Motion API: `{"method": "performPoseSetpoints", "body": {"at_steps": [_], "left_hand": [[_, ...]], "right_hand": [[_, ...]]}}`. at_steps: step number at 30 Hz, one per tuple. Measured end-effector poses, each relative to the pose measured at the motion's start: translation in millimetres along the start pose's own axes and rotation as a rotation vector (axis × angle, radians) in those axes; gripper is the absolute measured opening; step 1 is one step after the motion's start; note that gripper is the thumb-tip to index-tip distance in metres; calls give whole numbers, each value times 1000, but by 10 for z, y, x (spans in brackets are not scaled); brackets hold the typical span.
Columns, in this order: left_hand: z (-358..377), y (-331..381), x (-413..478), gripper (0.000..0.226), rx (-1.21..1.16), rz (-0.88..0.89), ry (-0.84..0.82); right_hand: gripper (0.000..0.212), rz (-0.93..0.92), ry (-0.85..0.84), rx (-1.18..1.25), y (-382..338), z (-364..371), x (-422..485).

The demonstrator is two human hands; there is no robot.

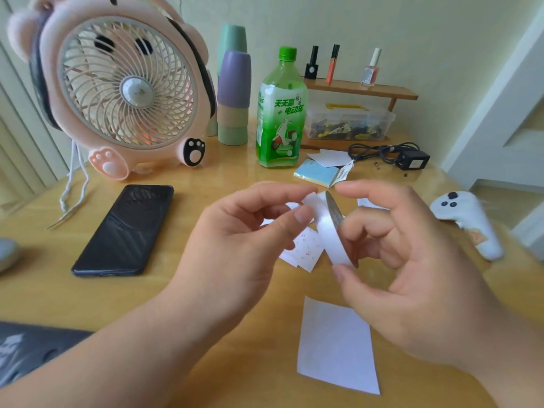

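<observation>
Tape roll (330, 231), white, stands on edge in the air above the middle of the worktop (182, 307), held by the right hand (412, 278). The thumb presses its lower rim, the forefinger curls over the top, and the other fingers tuck against the far side of the ring. From the other side the left hand (235, 240) meets it, thumb and forefinger pinched on the loose end (309, 200) at the top of the roll, the remaining fingers curled in behind. Neither hand is released: one grasps the roll, the other its end. The step in hand looks like starting a strip. The end is lifted off the roll, but only a short tab shows, so hardly any length is drawn out yet. Just below the hands, small patterned paper pieces (304, 251) lie on the worktop, and nearer the person lies a plain white sheet (335, 346). The strip is probably meant for one of these, though I cannot tell which. The next move calls for the left hand to pull steadily away from the roll while the right lets the ring turn without losing it. The strip needs to stay flat and taut so that it does not fold back and stick to itself or to the fingers before it is torn or cut free.
</observation>
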State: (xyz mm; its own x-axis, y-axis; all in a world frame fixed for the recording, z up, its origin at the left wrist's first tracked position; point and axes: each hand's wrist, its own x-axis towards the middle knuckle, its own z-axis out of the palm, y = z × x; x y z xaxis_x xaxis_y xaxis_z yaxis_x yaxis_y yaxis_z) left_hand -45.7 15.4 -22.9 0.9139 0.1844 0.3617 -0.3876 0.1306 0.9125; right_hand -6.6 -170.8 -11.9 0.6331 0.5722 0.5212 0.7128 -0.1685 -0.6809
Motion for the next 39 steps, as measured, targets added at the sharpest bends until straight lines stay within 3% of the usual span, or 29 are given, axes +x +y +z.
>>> {"method": "performPoseSetpoints", "body": {"at_steps": [8, 13, 15, 21, 29, 39], "left_hand": [[32, 11, -15, 31, -172, -55, 14], [56, 44, -25, 39, -249, -84, 14], [58, 38, -31, 41, -250, -87, 12], [118, 87, -57, 65, -423, -234, -124], [83, 69, -37, 36, -502, -350, -159], [88, 37, -34, 21, -427, -306, -124]], "right_hand": [[61, 182, -1, 417, -203, 143, -29], [20, 319, 111, 603, -255, 182, 47], [11, 361, 173, 603, -253, 195, 75], [15, 328, 264, 478, -260, 228, 77], [16, 379, 239, 448, -253, 262, 73], [17, 353, 251, 388, -264, 286, 69]]}}
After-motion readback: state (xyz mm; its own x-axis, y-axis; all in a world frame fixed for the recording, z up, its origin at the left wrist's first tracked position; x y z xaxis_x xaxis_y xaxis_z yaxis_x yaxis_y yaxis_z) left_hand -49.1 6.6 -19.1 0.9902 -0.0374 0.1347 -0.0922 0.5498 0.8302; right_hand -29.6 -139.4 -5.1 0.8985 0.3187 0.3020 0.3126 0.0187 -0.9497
